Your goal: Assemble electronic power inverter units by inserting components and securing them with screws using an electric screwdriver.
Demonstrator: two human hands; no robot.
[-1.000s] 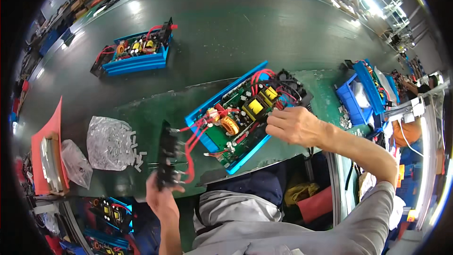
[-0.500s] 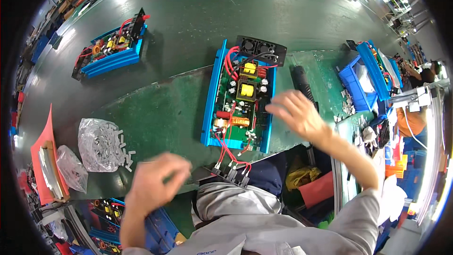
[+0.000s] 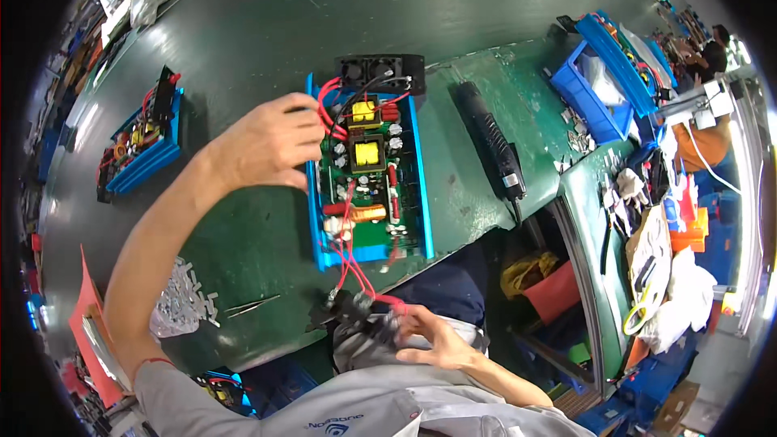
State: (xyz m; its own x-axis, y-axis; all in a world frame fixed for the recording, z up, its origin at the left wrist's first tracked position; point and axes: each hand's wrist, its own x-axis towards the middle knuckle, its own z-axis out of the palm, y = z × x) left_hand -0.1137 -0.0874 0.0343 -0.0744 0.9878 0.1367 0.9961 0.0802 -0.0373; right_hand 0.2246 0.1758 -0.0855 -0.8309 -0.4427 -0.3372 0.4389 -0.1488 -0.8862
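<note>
Unit (image 3: 372, 190) sits on the bench (image 3: 453, 218) straight ahead of the person, board up. Changed: a second ago it lay skewed, fan plate (image 3: 413, 73) off to the far right; now it's about squared up. Half a second ago left hand (image 3: 275, 142) was over the bench; now it's at the left wall (image 3: 316, 231), fingers bent over the edge, thumb apart. Half-curled, can't tell if it grips. Right hand (image 3: 433, 340) has gone from the right wall (image 3: 426, 218) to the right end of the loose panel (image 3: 348, 313), thumb and fingers spread around it; blur hides contact, can't call it held. Panel's now slanted, over the bench's near edge, tied to the unit by red leads (image 3: 388, 300). My read: work has moved to the lead end, left hand likely steadying; leads probably limit panel travel.

Axis: long side runs near-to-far, far end leaning slightly left. Fan plate at far end, lead end facing the person. Driver (image 3: 490, 137) lies to the right, apart, tilted more.
</note>
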